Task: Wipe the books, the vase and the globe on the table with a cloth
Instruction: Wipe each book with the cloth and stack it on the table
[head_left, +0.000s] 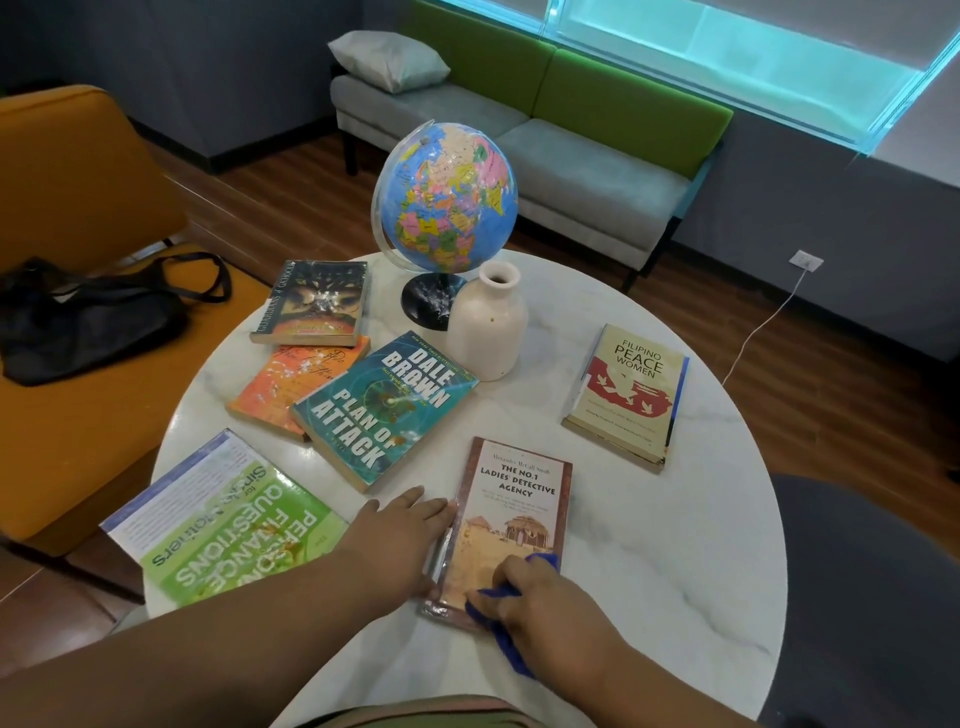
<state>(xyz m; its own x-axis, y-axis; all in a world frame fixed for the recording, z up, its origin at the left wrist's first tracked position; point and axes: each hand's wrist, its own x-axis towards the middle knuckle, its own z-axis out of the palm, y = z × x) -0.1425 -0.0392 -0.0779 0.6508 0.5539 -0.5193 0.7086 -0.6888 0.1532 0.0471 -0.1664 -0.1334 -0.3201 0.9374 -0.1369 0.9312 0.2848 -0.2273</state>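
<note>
Now the near brown book (511, 519) is being wiped with the blue cloth (501, 618) gripped in the right hand (540, 592), while it is steadied by the flat, relaxed left hand (410, 540); the far cover probably comes next.

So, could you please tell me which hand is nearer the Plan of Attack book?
Left. The left hand lies flat just this side of the Plan of Attack book; the right hand sits farther off, holding the blue cloth on the detective novel.
</note>
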